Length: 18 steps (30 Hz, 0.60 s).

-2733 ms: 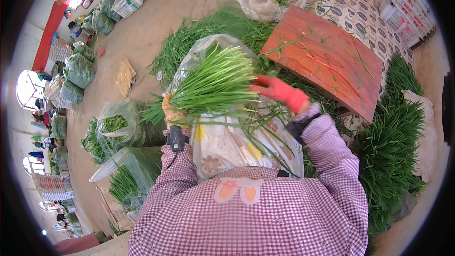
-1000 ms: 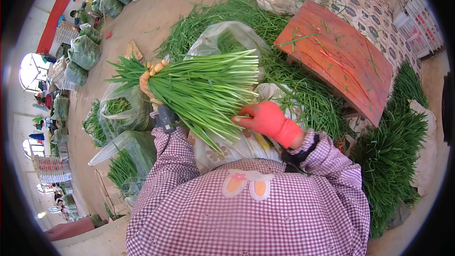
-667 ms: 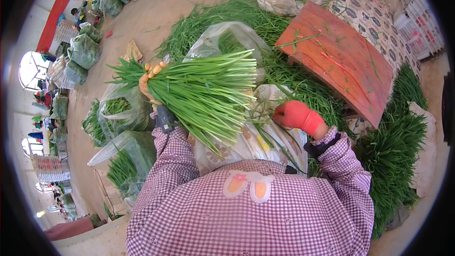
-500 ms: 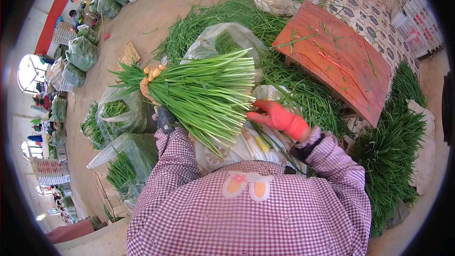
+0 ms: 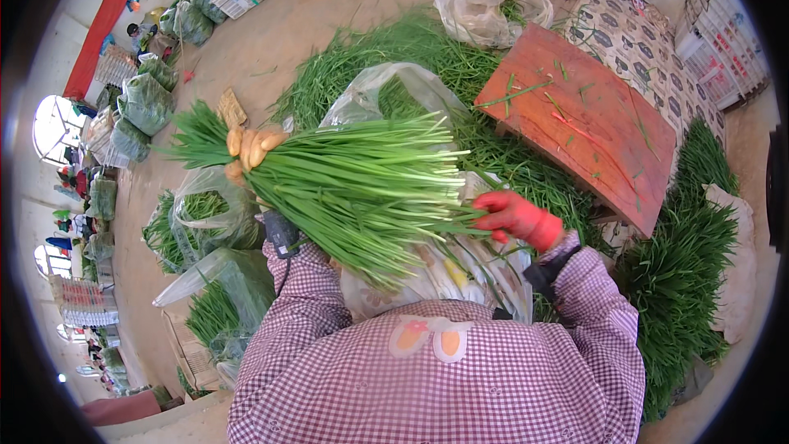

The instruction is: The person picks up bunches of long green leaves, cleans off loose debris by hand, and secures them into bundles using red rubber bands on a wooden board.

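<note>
My left hand [image 5: 253, 148], its fingers a yellowish tan, is wrapped round the leafy end of a large bunch of garlic chives [image 5: 370, 189]. The bunch lies sideways in front of me, and its pale stem ends fan out to the right. There my right hand [image 5: 522, 220], in a red glove, has its fingers pinched on a few green blades at the bunch's lower right edge. Part of the left palm is hidden behind the leaves. Below the bunch, a light flowered cloth [image 5: 436, 271] covers my lap, with loose blades lying on it.
Loose chives [image 5: 362, 57] are heaped ahead on the floor, around a clear plastic bag [image 5: 394, 86]. A low reddish wooden table [image 5: 575, 115] stands at the right, beside another green pile [image 5: 674, 279]. Filled bags [image 5: 238, 288] stand at my left. A person [image 5: 144, 33] sits far left.
The bunch and my left hand have shifted slightly left and turned. My right hand has moved right and down, its fingers closing on blades at the stem ends. The view has tilted slightly.
</note>
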Motion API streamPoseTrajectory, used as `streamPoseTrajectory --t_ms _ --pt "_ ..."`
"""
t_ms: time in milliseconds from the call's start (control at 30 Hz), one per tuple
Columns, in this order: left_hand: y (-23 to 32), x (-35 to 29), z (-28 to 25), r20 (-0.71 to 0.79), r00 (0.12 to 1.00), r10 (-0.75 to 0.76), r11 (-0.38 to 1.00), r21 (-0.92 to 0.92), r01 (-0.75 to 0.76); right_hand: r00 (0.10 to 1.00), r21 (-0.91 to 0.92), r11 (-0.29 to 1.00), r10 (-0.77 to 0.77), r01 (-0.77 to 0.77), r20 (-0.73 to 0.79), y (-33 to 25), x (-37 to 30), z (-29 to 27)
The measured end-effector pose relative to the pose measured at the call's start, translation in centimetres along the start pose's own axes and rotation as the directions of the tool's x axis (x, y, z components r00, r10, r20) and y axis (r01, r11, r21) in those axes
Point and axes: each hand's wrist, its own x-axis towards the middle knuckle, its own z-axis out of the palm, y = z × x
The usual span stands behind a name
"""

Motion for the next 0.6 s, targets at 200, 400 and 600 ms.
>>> streamPoseTrajectory --t_ms 200,400,600 --pt "2.4 1.1 -1.7 0.231 0.968 -0.097 0.995 0.042 0.089 0.962 -0.244 0.967 -0.134 0.074 -0.236 0.7 -2.4 -5.4" --pt "1.5 1.5 -1.6 0.268 0.95 -0.158 0.987 0.053 0.149 0.929 -0.347 0.892 -0.35 0.29 -0.123 -4.8 1.3 1.3" --pt "1.1 3.7 -1.1 0.424 0.862 -0.278 0.959 0.075 0.272 0.983 -0.302 0.938 -0.183 0.171 -0.012 -2.9 2.5 0.5"
